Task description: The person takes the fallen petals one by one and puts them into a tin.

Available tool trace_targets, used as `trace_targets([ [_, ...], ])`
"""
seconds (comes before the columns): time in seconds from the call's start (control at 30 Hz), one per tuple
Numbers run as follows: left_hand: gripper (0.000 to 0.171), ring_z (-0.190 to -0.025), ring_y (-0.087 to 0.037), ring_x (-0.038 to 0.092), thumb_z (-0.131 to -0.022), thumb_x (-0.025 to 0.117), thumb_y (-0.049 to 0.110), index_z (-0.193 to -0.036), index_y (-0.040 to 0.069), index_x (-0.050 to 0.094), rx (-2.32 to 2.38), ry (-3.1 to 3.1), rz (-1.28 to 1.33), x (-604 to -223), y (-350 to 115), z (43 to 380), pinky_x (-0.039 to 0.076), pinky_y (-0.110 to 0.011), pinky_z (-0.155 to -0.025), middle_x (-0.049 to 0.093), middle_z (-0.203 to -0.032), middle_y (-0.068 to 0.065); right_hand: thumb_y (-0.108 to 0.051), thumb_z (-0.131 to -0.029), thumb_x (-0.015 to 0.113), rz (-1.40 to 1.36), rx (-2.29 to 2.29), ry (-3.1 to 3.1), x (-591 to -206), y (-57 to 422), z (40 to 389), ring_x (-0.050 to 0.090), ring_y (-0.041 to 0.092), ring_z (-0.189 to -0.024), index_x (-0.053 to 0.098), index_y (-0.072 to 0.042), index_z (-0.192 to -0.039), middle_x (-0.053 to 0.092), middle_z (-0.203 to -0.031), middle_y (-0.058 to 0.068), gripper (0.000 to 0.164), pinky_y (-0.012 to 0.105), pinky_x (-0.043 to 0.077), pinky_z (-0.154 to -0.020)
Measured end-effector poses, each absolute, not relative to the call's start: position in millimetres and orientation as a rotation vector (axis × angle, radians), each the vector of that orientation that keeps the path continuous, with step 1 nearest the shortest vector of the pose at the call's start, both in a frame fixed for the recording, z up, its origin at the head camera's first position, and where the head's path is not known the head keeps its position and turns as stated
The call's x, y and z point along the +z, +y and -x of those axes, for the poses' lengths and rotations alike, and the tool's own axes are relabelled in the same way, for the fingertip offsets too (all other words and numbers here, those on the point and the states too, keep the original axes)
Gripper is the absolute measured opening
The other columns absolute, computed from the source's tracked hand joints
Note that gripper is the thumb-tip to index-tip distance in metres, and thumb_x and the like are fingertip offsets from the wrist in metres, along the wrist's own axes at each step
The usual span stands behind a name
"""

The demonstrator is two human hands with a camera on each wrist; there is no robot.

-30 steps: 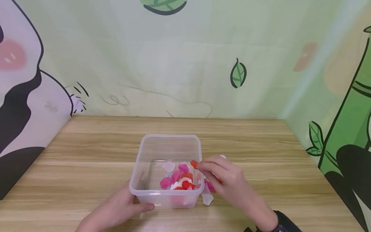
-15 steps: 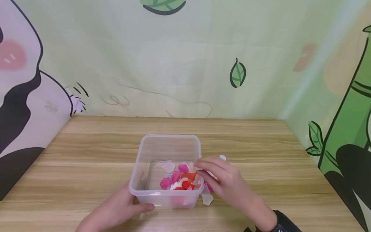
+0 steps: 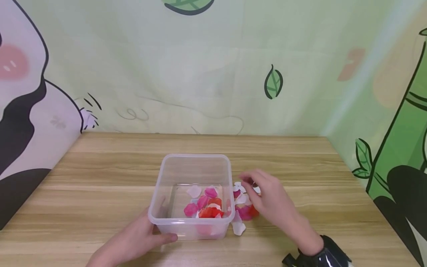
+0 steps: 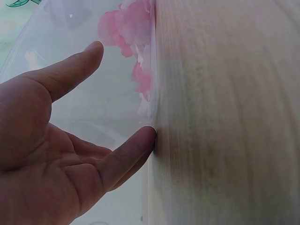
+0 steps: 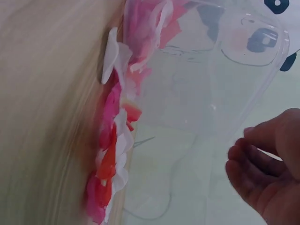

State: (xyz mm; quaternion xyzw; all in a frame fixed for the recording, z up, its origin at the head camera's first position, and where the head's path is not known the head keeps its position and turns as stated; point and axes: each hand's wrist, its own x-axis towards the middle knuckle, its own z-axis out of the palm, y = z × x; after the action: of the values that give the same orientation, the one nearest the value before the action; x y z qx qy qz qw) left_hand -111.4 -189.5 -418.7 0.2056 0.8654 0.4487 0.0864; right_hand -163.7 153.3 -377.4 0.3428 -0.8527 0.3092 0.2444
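A clear plastic box [image 3: 197,157] stands on the table with several pink, red and white artificial petals [image 3: 210,202] inside, mostly towards its right side. My left hand [image 3: 136,231] rests at its front left corner, the thumb along the front wall and fingers along the left side. In the left wrist view, the left hand's fingers [image 4: 126,154] are fairly straight and meet the box low down. To the right of the box, my right hand [image 3: 270,193] hovers over a loose heap of petals [image 3: 243,211]. Its fingers are loosely curled, with nothing visible between thumb and fingertips in the right wrist view.
The wooden table [image 3: 116,167] extends behind and to both sides of the box. A printed cloth backdrop [image 3: 213,74] with leaves and pandas hangs along its back and sides. A black band [image 3: 328,254] is strapped round the right wrist.
A red petal that my right hand held over the box's right rim now lies among those inside. The hand has moved back right over the heap. My left hand stays where it was.
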Motion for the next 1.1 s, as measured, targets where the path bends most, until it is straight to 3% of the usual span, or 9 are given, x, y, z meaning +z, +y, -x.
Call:
trace_targets([
  [0.27,0.092,-0.108,-0.022,0.058,-0.086,0.085,0.032,-0.154,0.005,0.029,1.342,2.559,-0.597,-418.4,-189.0,111.1,0.049,-0.035,-0.098,0.06,-0.128,-0.01,-0.004,-0.086,0.082,-0.909,0.805,-2.778,-381.8,155.0,165.8,0.057,0.007,-0.071,0.073,-0.01,-0.091,0.063,-0.079,-0.01,0.012,0.025,0.053,-0.064],
  [0.57,0.087,-0.118,-0.025,0.056,-0.087,0.084,0.034,-0.151,0.006,0.033,1.363,2.595,-0.699,-421.2,-191.4,112.2,0.045,-0.042,-0.104,0.058,-0.134,-0.01,-0.002,-0.082,0.081,-1.242,0.725,-2.956,-381.5,159.6,162.0,0.047,0.001,-0.063,0.063,-0.022,-0.071,0.05,-0.065,-0.017,0.03,0.022,0.044,-0.058],
  [0.8,0.086,-0.114,-0.023,0.057,-0.086,0.086,0.031,-0.151,0.008,0.034,1.364,2.583,-0.649,-421.2,-190.9,112.6,0.048,-0.036,-0.101,0.058,-0.134,-0.01,-0.003,-0.081,0.084,-1.442,0.664,-3.02,-386.2,158.0,161.4,0.05,0.003,-0.067,0.073,-0.021,-0.076,0.056,-0.069,-0.019,0.021,0.019,0.046,-0.063],
  [1.1,0.086,-0.111,-0.024,0.059,-0.088,0.084,0.028,-0.153,0.006,0.032,1.41,2.535,-0.678,-421.2,-190.7,112.6,0.05,-0.032,-0.096,0.058,-0.133,-0.012,-0.004,-0.08,0.087,-1.479,0.585,-3.053,-392.3,152.6,159.1,0.049,0.003,-0.068,0.071,-0.019,-0.078,0.054,-0.07,-0.016,0.022,0.02,0.045,-0.063],
])
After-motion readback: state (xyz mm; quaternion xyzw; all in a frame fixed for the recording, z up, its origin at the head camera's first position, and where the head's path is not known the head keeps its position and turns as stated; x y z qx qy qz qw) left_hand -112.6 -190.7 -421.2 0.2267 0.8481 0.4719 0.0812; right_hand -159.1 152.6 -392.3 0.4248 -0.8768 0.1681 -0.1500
